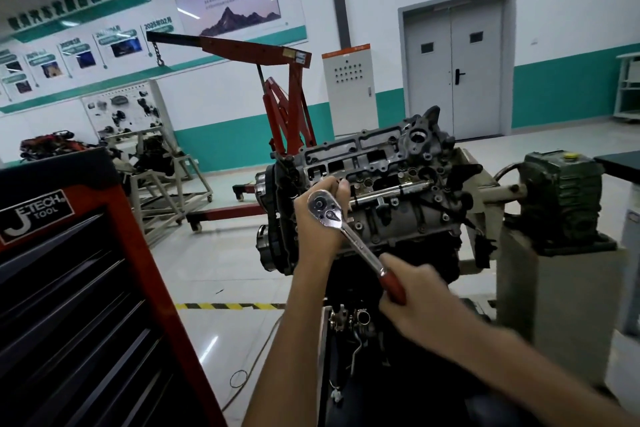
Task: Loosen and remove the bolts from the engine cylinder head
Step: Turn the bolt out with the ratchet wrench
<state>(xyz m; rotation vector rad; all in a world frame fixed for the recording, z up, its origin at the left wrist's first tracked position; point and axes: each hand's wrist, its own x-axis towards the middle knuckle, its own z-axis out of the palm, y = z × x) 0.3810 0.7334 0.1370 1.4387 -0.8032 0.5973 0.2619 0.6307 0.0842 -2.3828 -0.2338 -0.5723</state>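
The grey engine cylinder head (391, 163) sits tilted on a stand, its top face full of bolt holes and small bolts. A chrome ratchet wrench (343, 229) with a red handle (393, 284) lies across its near left corner. My left hand (318, 218) holds the ratchet's head from underneath, fingers curled against the cylinder head's edge. My right hand (412, 295) grips the red handle, lower right of the head. The socket and the bolt under it are hidden by my left hand.
A red and black tool cabinet (86, 288) stands close on my left. A red engine crane (277, 97) is behind the engine. The stand's green gearbox (561, 198) is at right. Yellow-black floor tape (228, 306) runs below.
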